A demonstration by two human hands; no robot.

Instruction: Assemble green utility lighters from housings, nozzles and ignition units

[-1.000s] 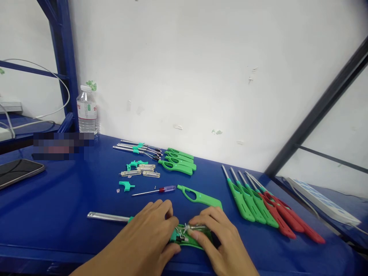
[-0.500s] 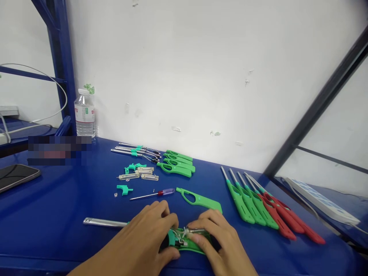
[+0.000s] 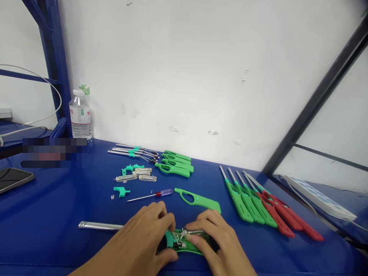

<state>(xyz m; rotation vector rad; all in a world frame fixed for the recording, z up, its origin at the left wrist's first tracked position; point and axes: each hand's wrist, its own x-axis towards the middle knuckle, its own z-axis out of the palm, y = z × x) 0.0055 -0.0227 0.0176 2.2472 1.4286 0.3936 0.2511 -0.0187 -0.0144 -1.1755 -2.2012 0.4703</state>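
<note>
An opened green lighter casing [image 3: 188,249] lies on the blue table [image 3: 57,203] between my hands, its inner parts showing. Its metal tube [image 3: 99,225] sticks out leftward past my left hand [image 3: 149,234], whose fingers and thumb grip the casing around the teal trigger [image 3: 169,239]. White wire and a small dark piece show at the middle. My right hand [image 3: 220,237] presses thumb and fingers on a clear fuel tank [image 3: 197,232] in the handle end. Part of the casing is hidden beneath both hands.
Behind lie a loose green half-shell [image 3: 201,201], a screwdriver [image 3: 151,195], a teal trigger [image 3: 122,191], clear tanks [image 3: 126,178], metal tubes [image 3: 126,153] and stacked green shells [image 3: 175,168]. Assembled lighters [image 3: 240,201] are at right. Further off are a bottle [image 3: 81,119], phone [image 3: 14,179] and power strip [image 3: 319,197].
The camera view has shifted slightly, so the background things sit a little further left. Both hands keep nearly the same grip on the lighter.
</note>
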